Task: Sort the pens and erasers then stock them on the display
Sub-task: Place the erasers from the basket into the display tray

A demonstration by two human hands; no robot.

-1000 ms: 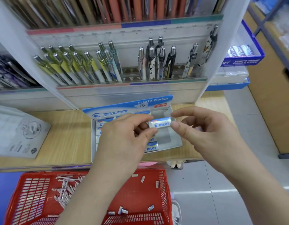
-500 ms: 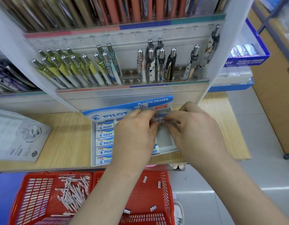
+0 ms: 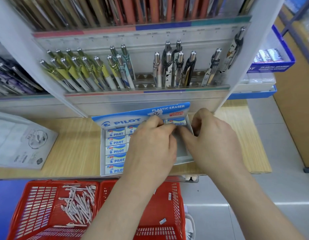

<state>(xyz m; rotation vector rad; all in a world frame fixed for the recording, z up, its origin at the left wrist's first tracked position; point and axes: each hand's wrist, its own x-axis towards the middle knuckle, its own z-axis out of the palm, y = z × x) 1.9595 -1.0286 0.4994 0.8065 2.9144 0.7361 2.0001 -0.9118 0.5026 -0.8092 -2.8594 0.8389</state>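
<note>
Left hand [image 3: 150, 146] and right hand [image 3: 214, 141] are curling over the Pilot eraser box [image 3: 182, 151], any grip hidden. An eraser [image 3: 176, 122] is lying crosswise in its back-right corner, just beyond their fingertips.

You face a pale wood-grain worktop [image 3: 72, 149]; to your right the floor [image 3: 275, 186] is laid in light grey tiles with thin joints; a bright band of reflected light [image 3: 292, 203] crosses them; a tan wooden cabinet [image 3: 299, 122] stands at the far right on a dark foot; above it shows a blue-grey metal shelf frame [image 3: 294, 19]; at lower left lies a deep blue surface [image 3: 4, 205].
</note>
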